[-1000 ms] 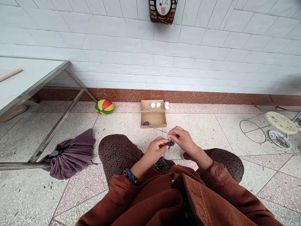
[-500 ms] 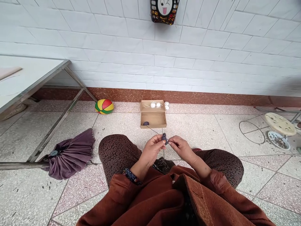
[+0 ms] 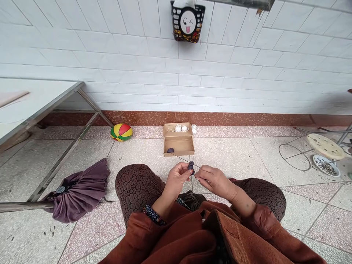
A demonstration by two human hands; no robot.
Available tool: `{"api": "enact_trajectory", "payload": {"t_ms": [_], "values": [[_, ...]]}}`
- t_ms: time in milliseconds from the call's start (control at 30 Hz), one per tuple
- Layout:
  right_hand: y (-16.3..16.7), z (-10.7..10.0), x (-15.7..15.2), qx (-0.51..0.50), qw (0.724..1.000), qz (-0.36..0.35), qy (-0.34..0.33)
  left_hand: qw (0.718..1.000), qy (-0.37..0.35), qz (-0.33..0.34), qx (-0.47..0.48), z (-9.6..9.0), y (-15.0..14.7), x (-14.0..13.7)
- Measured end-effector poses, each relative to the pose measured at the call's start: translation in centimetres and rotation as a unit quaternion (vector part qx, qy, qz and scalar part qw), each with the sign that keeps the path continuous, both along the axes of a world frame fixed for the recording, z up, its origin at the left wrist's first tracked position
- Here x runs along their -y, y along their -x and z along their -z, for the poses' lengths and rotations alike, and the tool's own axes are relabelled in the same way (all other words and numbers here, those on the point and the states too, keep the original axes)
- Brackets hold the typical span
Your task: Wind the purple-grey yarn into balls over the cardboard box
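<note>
Between my hands is a small dark purple-grey piece of yarn work point(image 3: 190, 168), rounded and knobbly. My left hand point(image 3: 178, 178) pinches it between thumb and fingers. Close on its right, my right hand point(image 3: 212, 179) has thumb and forefinger pressed together beside the piece; whatever thin thing they grip is too small to make out. A dark ball of yarn point(image 3: 170, 150) lies in the left front corner of an open cardboard box point(image 3: 180, 153). From it a dark strand runs up to the piece at my hands.
White balls of yarn point(image 3: 181, 128) rest on the box's lid, with others beside it. A colourful ball point(image 3: 121, 132) and a folded purple umbrella point(image 3: 82, 194) are left, by a metal-framed table point(image 3: 55, 99). A stool point(image 3: 324, 146) and a bowl point(image 3: 326, 165) stand right. A black basket point(image 3: 188, 22) hangs on the wall.
The view has tilted up, so everything sits lower. My right hand has turned, its back more toward me, and the strand now stretches across past the piece toward its fingers.
</note>
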State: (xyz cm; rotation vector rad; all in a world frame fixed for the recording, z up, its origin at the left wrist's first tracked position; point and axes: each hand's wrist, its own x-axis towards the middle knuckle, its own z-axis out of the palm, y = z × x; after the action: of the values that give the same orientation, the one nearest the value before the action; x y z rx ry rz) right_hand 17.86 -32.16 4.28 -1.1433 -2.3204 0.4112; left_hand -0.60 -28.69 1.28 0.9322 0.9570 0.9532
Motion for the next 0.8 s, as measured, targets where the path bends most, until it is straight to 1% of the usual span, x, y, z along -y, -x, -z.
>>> {"api": "enact_trajectory", "payload": {"t_ms": [67, 133, 200, 233, 300, 400, 467, 533, 600, 800], "values": [[-0.1, -1.0, -0.3, 0.015, 1.000, -0.022, -0.011, 0.998, -0.031, 0.008, -0.046, 0.0, 0.0, 0.0], [-0.1, -1.7, -0.9, 0.018, 0.999, -0.042, -0.006, 0.993, -0.072, 0.007, -0.090, 0.1, 0.1, 0.1], [-0.1, -1.9, -1.9, 0.005, 0.999, -0.048, 0.008, 0.988, -0.102, 0.009, -0.118, 0.2, 0.1, 0.2], [-0.1, -1.7, -2.4, -0.008, 0.999, -0.044, 0.014, 0.987, -0.105, 0.017, -0.119, 0.2, 0.1, 0.3], [0.0, -1.0, -3.5, -0.045, 0.998, -0.027, 0.023, 0.990, -0.086, 0.051, -0.098, 0.1, 0.1, 0.5], [-0.1, 0.7, -4.6, -0.113, 0.993, 0.011, 0.038, 0.992, -0.031, 0.112, -0.049, -0.4, 0.1, 0.7], [-0.1, 1.9, -4.7, -0.155, 0.985, 0.050, 0.055, 0.992, -0.005, 0.126, -0.027, -0.7, 0.2, 0.7], [-0.1, 2.8, -4.3, -0.178, 0.978, 0.080, 0.073, 0.994, 0.008, 0.113, -0.007, -0.8, 0.2, 0.6], [-0.1, 3.5, -3.5, -0.175, 0.977, 0.087, 0.085, 0.996, 0.017, 0.086, 0.013, -0.8, 0.3, 0.5], [0.3, 4.5, -1.3, -0.124, 0.988, 0.063, 0.071, 0.994, 0.063, 0.019, 0.085, -0.4, 0.0, 0.4]]}}
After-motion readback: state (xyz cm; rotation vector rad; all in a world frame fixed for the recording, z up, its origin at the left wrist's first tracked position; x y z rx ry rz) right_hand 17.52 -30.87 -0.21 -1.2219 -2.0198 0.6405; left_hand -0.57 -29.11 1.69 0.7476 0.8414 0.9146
